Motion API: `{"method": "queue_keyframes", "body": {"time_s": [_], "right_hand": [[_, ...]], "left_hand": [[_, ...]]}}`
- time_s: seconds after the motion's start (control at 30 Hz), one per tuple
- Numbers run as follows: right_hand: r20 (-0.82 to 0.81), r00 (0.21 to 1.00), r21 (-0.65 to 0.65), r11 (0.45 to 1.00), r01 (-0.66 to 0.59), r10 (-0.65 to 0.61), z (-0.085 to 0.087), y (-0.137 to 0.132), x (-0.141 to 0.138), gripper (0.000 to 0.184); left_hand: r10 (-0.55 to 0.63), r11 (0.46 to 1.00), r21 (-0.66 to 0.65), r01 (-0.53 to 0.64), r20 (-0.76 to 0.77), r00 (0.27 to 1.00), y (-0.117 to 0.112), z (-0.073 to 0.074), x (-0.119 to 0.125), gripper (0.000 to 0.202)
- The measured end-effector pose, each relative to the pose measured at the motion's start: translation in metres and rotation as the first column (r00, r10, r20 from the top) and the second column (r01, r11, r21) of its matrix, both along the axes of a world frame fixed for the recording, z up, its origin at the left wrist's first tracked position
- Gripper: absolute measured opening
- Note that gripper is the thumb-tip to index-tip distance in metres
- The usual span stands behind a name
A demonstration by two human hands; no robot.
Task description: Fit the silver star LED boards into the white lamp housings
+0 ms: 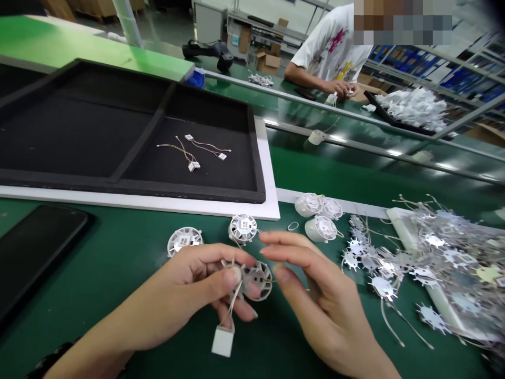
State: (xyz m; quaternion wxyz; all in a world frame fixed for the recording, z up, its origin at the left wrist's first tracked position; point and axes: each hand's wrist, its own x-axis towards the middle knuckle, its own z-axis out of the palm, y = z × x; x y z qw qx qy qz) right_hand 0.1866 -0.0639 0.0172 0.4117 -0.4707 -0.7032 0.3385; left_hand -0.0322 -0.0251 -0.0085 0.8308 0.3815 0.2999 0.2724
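1. A slotted white plastic housing (259, 281) lies at the fingertips of the left hand (183, 297), low in the middle of the view and above the green bench mat (118, 273). It is pinched between thumb and fingers, with the thumb pressed against its near edge.
2. The right hand (321, 302) is held spread and open, just beside the housing and not touching it. It is the farther hand from the housing, with its fingers directed up and to the left.
3. A thin pale wire (232, 301) is run downward from the grip toward the viewer, ending in a small white square tag (223, 341), so the long axis is roughly upright in the view.
4. Ribbed white housings (184, 241) and rounded white cups (321, 229) are set on the mat nearby. A heap of thin silvery star-shaped boards with wire leads (445, 263) is piled to the right, and a black foam-lined tray (189, 152) is laid beyond.
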Motion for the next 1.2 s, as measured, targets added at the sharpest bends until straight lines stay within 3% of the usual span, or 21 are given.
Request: {"method": "queue_keyframes", "body": {"time_s": [0.1,0.17,0.4,0.53,0.67,0.87,1.07,1.2], "right_hand": [[0.088,0.986,-0.056,0.989,-0.139,0.144,-0.004,0.0,0.0,0.05],[0.079,0.98,-0.118,0.978,-0.173,0.183,-0.005,0.001,0.0,0.048],[0.021,0.994,-0.25,0.963,-0.096,0.105,0.001,0.007,0.004,0.019],[0.108,0.99,-0.329,0.943,-0.049,0.089,0.005,0.009,0.011,0.02],[0.153,0.983,-0.363,0.931,-0.036,0.098,0.005,0.008,0.019,0.02],[0.239,0.956,-0.432,0.9,-0.051,0.169,0.012,0.008,0.024,0.021],[0.187,0.938,-0.475,0.863,-0.175,0.293,0.023,0.013,0.008,0.026],[0.138,0.95,-0.444,0.875,-0.193,0.28,0.02,0.015,0.005,0.026]], "left_hand": [[-0.08,0.989,-0.111,0.095,0.128,0.989,-0.001,0.001,-0.001,0.021],[-0.105,0.984,-0.129,0.126,0.158,0.982,-0.002,0.0,-0.001,0.021],[-0.071,0.984,-0.144,0.104,0.218,0.973,-0.002,-0.002,-0.001,0.027],[-0.041,0.994,-0.082,0.069,0.31,0.95,0.001,-0.004,-0.007,0.039],[-0.067,0.995,-0.051,0.083,0.266,0.962,0.003,-0.003,-0.009,0.043],[-0.042,0.994,-0.094,0.057,0.157,0.987,0.001,-0.002,-0.002,0.028],[-0.077,0.993,-0.072,0.089,0.162,0.984,-0.001,-0.003,-0.002,0.025],[-0.09,0.992,-0.075,0.104,0.174,0.981,-0.002,-0.001,-0.003,0.025]]}}
